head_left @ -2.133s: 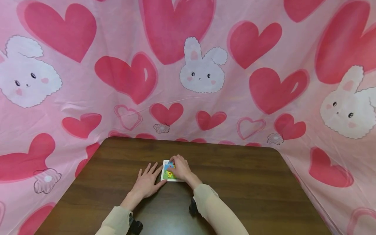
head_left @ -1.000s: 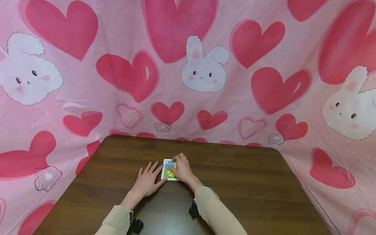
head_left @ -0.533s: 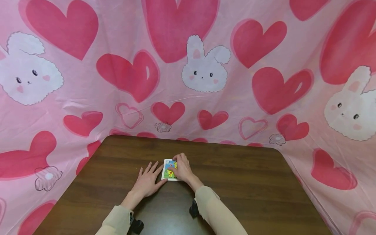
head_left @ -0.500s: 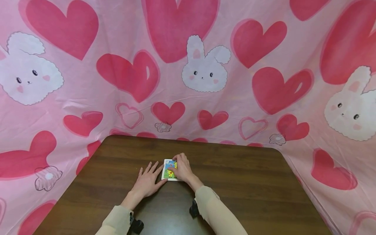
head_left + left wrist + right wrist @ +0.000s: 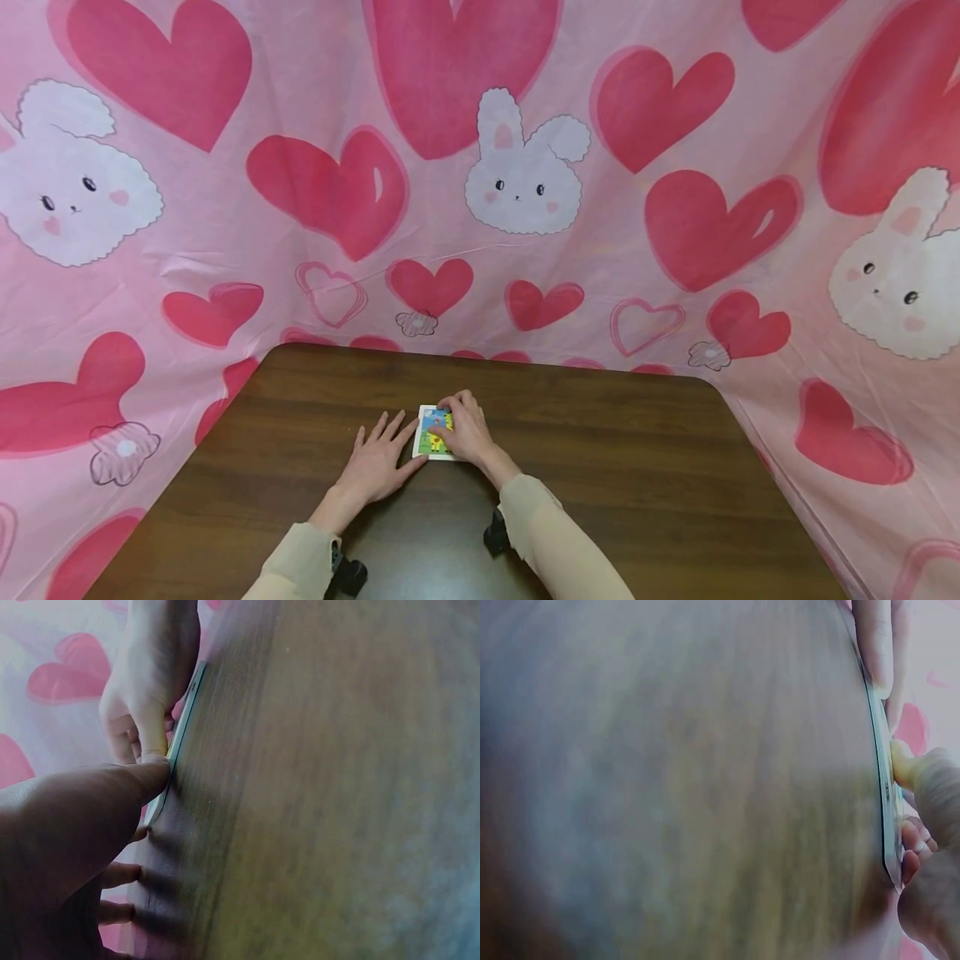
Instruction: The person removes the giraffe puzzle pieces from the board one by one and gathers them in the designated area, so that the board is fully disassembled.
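Note:
A small white-framed picture puzzle (image 5: 424, 450) lies flat on the brown table, with a yellow giraffe-like figure on green and blue. My left hand (image 5: 372, 467) rests beside it, fingers spread; the thumb and index fingertip are right at the frame's left side. In the left wrist view, the left thumb (image 5: 154, 778) lies against the puzzle's edge (image 5: 187, 712). My right hand (image 5: 468, 432) covers the puzzle's right part, its thumb and bent fingers gripping at the picture. The right wrist view has the right thumb (image 5: 905, 765) down on the face, bent fingertips further along the thin board (image 5: 885, 802).
The wood-grain table (image 5: 615, 467) extends around both hands. A pink cloth (image 5: 525, 275) with hearts and rabbits hangs behind and along the sides. A black wrist device (image 5: 348, 575) sits at the left sleeve, another black device (image 5: 495, 533) at the right.
The right hand has shifted very slightly over the puzzle since the earliest frame. Its grip and the left hand's pose look the same. The head view has tilted a little.

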The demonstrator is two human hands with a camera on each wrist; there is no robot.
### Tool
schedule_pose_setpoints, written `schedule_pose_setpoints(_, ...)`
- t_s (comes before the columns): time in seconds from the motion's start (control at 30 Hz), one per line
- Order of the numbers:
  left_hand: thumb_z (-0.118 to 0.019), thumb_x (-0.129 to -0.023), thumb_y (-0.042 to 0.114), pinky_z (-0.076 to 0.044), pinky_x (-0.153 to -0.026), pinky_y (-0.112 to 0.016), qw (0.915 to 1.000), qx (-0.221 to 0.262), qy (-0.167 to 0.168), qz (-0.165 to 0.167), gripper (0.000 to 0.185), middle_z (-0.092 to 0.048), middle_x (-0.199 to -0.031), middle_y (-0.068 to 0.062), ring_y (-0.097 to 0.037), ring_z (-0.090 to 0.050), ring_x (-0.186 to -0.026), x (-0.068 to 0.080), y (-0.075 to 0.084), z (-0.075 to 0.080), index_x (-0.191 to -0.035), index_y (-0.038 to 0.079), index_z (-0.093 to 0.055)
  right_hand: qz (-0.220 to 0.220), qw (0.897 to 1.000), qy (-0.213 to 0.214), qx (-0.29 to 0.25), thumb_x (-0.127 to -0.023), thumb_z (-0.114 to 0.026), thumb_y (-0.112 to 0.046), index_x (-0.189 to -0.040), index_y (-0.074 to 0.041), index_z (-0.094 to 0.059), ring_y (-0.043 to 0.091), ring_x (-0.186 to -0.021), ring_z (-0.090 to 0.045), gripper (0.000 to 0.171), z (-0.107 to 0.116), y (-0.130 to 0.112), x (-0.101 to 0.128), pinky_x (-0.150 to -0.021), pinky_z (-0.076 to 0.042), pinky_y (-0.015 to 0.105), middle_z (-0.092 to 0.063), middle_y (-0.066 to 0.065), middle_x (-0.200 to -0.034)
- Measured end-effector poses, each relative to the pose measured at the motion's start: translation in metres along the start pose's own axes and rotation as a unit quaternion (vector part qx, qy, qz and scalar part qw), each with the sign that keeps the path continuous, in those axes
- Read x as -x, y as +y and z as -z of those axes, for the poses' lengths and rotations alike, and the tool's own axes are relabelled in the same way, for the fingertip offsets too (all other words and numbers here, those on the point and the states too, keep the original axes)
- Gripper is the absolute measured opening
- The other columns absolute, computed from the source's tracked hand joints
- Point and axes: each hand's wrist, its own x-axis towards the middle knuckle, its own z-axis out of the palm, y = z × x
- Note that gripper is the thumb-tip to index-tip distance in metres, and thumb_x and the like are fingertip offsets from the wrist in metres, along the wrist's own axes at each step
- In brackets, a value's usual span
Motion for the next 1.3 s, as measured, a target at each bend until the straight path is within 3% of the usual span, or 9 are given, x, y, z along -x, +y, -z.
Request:
schedule_pose_setpoints(0.43, -0.067, -0.105, 0.056, -0.024, -0.126, -0.083, 0.9999, 0.01, -0.001, -0.005, 0.075, -0.042, -0.175, -0.022, -0.051, -0.033, -0.165, 0.002, 0.002, 0.003, -0.166, 0.014, -0.05, -0.001, 1.0, -0.007, 0.018, -0.104, -0.076, -0.021, -0.124, -0.006, -0.068, 0.028, -0.11, -0.052, 0.026, -0.005, -0.005, -0.001, -0.094, -0.041, 0.041, -0.054, 0.012, -0.129)
schedule_pose_setpoints(0.6, -0.067, -0.106, 0.056, -0.023, -0.127, -0.083, 0.9999, 0.011, 0.002, -0.003, 0.075, -0.041, -0.176, -0.021, -0.051, -0.033, -0.165, 0.002, 0.002, 0.003, -0.166, 0.014, -0.05, 0.028, 0.995, 0.009, 0.098, -0.105, -0.075, -0.027, -0.128, -0.005, -0.071, 0.027, -0.113, -0.055, 0.032, -0.005, -0.009, 0.002, -0.092, -0.046, 0.04, -0.056, 0.011, -0.131)
schedule_pose_setpoints(0.73, -0.067, -0.106, 0.055, -0.023, -0.127, -0.083, 1.0, 0.009, 0.001, -0.002, 0.075, -0.041, -0.175, -0.022, -0.051, -0.033, -0.165, 0.003, 0.003, 0.004, -0.166, 0.014, -0.05, 0.068, 0.979, 0.028, 0.19, -0.105, -0.076, -0.03, -0.126, -0.005, -0.075, 0.026, -0.115, -0.06, 0.033, -0.005, -0.011, 0.005, -0.088, -0.048, 0.037, -0.06, 0.01, -0.131)
schedule_pose_setpoints(0.8, -0.067, -0.106, 0.055, -0.023, -0.127, -0.082, 1.0, 0.009, 0.002, -0.002, 0.075, -0.042, -0.175, -0.022, -0.051, -0.033, -0.165, 0.003, 0.003, 0.003, -0.165, 0.013, -0.05, 0.08, 0.974, 0.032, 0.208, -0.104, -0.077, -0.03, -0.125, -0.005, -0.076, 0.025, -0.115, -0.06, 0.032, -0.006, -0.011, 0.006, -0.087, -0.048, 0.037, -0.061, 0.009, -0.13)
schedule_pose_setpoints(1.07, -0.066, -0.106, 0.056, -0.023, -0.127, -0.082, 1.0, 0.008, -0.004, 0.0, 0.075, -0.041, -0.176, -0.022, -0.051, -0.033, -0.165, 0.003, 0.003, 0.001, -0.166, 0.014, -0.05, 0.057, 0.987, 0.002, 0.152, -0.107, -0.072, -0.028, -0.124, -0.007, -0.068, 0.026, -0.113, -0.053, 0.028, -0.005, -0.009, 0.004, -0.089, -0.041, 0.036, -0.056, 0.011, -0.13)
schedule_pose_setpoints(1.3, -0.067, -0.105, 0.055, -0.024, -0.127, -0.083, 1.0, 0.009, 0.003, -0.001, 0.075, -0.042, -0.175, -0.022, -0.051, -0.034, -0.164, 0.002, 0.002, 0.002, -0.165, 0.013, -0.051, 0.049, 0.984, 0.024, 0.172, -0.106, -0.074, -0.035, -0.13, -0.007, -0.071, 0.026, -0.113, -0.055, 0.037, -0.004, -0.007, 0.006, -0.092, -0.046, 0.038, -0.058, 0.01, -0.13)
